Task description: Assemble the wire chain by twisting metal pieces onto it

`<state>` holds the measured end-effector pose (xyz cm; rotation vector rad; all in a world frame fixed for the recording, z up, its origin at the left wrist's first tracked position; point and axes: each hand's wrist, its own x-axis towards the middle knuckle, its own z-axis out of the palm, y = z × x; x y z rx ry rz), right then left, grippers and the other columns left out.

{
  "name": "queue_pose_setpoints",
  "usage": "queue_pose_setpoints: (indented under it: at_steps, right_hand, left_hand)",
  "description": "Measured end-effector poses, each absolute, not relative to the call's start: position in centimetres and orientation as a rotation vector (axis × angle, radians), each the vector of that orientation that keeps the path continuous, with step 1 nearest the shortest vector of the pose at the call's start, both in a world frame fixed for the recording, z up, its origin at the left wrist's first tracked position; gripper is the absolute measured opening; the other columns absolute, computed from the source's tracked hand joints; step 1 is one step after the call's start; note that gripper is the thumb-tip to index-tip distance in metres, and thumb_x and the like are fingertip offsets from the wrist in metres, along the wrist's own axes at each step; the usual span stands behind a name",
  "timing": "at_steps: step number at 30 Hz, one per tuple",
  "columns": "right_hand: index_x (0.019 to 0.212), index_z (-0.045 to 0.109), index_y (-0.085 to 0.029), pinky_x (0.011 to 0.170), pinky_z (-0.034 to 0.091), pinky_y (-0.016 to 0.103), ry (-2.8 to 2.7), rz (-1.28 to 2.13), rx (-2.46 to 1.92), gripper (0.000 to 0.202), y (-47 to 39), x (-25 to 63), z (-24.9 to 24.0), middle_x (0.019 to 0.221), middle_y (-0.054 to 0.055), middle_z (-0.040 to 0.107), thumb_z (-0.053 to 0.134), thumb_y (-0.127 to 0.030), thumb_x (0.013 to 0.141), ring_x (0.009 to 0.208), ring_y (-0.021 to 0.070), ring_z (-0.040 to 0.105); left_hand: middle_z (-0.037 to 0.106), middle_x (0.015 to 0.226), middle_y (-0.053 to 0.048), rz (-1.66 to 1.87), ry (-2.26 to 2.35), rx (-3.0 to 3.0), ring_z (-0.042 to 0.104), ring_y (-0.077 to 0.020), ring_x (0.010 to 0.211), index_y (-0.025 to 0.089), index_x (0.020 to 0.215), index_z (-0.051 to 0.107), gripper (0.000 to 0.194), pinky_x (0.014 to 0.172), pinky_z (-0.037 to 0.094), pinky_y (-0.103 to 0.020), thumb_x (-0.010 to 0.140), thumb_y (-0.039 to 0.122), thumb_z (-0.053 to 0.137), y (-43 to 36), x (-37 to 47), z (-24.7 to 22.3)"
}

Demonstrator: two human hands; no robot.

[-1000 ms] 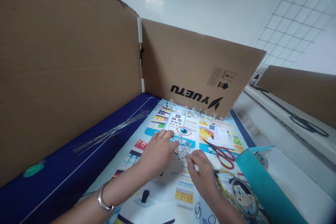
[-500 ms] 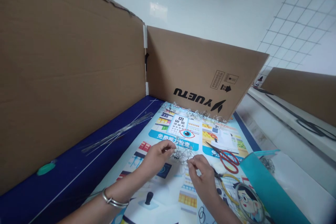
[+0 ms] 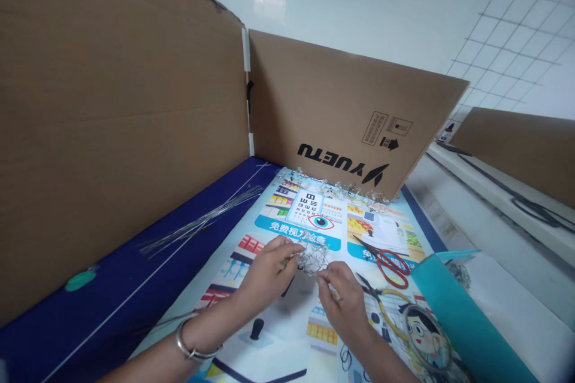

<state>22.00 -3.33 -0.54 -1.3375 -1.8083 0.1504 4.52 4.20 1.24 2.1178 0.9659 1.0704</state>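
Between my hands is a small tangled piece of thin silvery wire (image 3: 313,257), held just above the printed mat. My left hand (image 3: 272,266), with a silver bracelet at the wrist, pinches its left side between thumb and fingers. At the lower right edge of the tangle, my right hand (image 3: 342,293) is closed in a pinch on a wire end. The fingertips partly hide the points of contact. Red-handled scissors (image 3: 390,264) and yellow-handled pliers (image 3: 389,311) lie to the right of my right hand.
Straight wires (image 3: 202,221) lie on the blue surface at left, near a green blob (image 3: 81,280). Cardboard panels (image 3: 341,108) stand at left and back, with more wire pieces (image 3: 336,190) along the back panel's foot. A wire coil (image 3: 426,338) and teal box (image 3: 467,317) sit at right.
My left hand has shifted slightly and turned, its fingers now reaching further over the wire tangle. My right hand keeps its pinch at the edge. The camera view has tilted a little.
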Motion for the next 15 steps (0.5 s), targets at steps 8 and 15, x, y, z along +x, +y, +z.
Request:
queue_pose_setpoints:
  at_steps: [8,15]
  right_hand:
    - [0.09,0.061,-0.02,0.072,0.045,0.033,-1.825,0.141,-1.347,0.018,-3.4,21.9,-0.7,0.085,0.007,0.051,0.046,-0.014,0.082,0.08,0.0182,0.051]
    - [0.083,0.059,-0.019,0.069,0.045,0.03,-1.731,0.235,-1.34,0.014,-3.3,21.7,-0.2,0.081,0.005,0.051,0.046,-0.014,0.083,0.077,0.0158,0.052]
  left_hand:
    - [0.05,0.08,-0.005,0.912,1.129,2.471,0.049,-0.0183,0.078,0.022,0.099,0.064,0.034,0.07,0.041,-0.029,0.079,0.008,0.041,3.7,4.4,1.5]
    - [0.053,0.079,-0.005,0.773,1.273,2.587,0.051,-0.0198,0.076,0.023,0.091,0.064,0.024,0.067,0.037,-0.029,0.084,0.018,0.041,3.8,4.1,2.7]
